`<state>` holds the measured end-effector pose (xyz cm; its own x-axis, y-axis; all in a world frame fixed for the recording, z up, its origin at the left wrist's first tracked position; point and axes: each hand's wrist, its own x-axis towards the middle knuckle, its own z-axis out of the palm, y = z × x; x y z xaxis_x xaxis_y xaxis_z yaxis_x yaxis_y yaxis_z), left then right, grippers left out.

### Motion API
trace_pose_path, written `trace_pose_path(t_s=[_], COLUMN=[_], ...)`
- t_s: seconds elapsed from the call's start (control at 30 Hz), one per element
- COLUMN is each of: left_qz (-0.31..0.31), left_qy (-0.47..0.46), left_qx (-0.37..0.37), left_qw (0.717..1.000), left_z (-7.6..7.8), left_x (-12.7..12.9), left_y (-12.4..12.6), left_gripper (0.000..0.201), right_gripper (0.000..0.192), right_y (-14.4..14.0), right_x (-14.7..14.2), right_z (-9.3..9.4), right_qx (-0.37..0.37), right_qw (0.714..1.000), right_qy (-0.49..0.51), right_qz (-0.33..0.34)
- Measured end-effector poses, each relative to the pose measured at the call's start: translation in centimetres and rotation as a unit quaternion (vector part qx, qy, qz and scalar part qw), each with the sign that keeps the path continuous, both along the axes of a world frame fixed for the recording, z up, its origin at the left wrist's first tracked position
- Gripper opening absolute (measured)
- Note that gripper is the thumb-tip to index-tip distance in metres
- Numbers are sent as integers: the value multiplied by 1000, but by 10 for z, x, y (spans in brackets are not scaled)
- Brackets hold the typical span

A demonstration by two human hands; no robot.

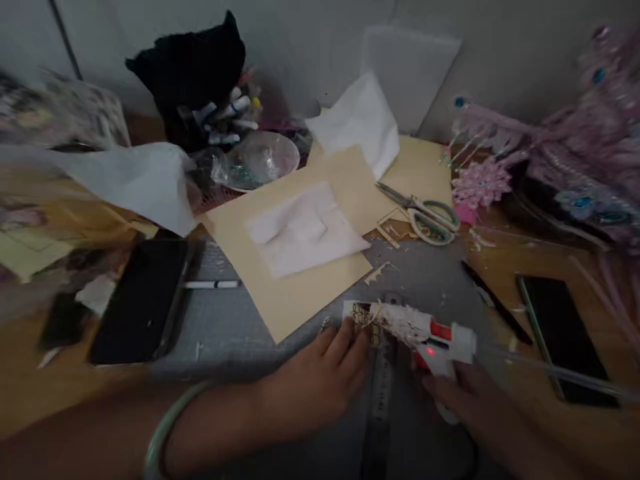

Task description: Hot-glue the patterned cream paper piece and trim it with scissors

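Note:
My right hand (457, 390) is wrapped around the handle of a white hot glue gun (463, 347) with red parts and a lit red light. Strings and lumps of dried glue cover its front end. The nozzle points left, at a small piece with a gold and black openwork pattern (367, 327). My left hand (325, 370) has its curled fingers on this piece's left and lower edge, holding it down. A metal ruler (383, 387) lies lengthwise between my hands on the grey cutting mat (220, 340). What lies under the left fingertips is hidden.
Behind my hands lie beige card (280, 317) with white paper (305, 230), and scissors (423, 213). Phones lie left (143, 300) and right (565, 337), near a black craft knife (495, 303). Pink beaded decorations (483, 183) stand far right; a clear bowl (265, 160) stands at the back.

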<state>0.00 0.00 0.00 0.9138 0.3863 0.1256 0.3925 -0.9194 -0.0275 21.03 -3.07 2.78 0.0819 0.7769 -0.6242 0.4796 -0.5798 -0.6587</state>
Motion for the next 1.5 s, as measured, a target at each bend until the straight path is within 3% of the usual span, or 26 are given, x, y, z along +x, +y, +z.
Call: trace_pose_path(t_s=[0.17,0.33,0.6,1.5], left_qz=[6,3,3,27], left_qy=[-11,-21,-11,-49], left_qx=[13,21,22,24], left_qw=[1000,1000,1000,998], left_z=[-4,-5,-2,-9], left_x=[2,2,2,5], left_y=[0,0,0,0], left_gripper=[26,26,26,24], right_gripper=[19,19,15,19], right_y=[1,2,0,1], right_x=[4,3,6,6], right_z=[-4,-2,-11,-4], right_qx=[14,-21,-9,-44], right_qw=[1000,1000,1000,997], right_qy=[0,-5,23,69], right_qz=[27,22,19,-7])
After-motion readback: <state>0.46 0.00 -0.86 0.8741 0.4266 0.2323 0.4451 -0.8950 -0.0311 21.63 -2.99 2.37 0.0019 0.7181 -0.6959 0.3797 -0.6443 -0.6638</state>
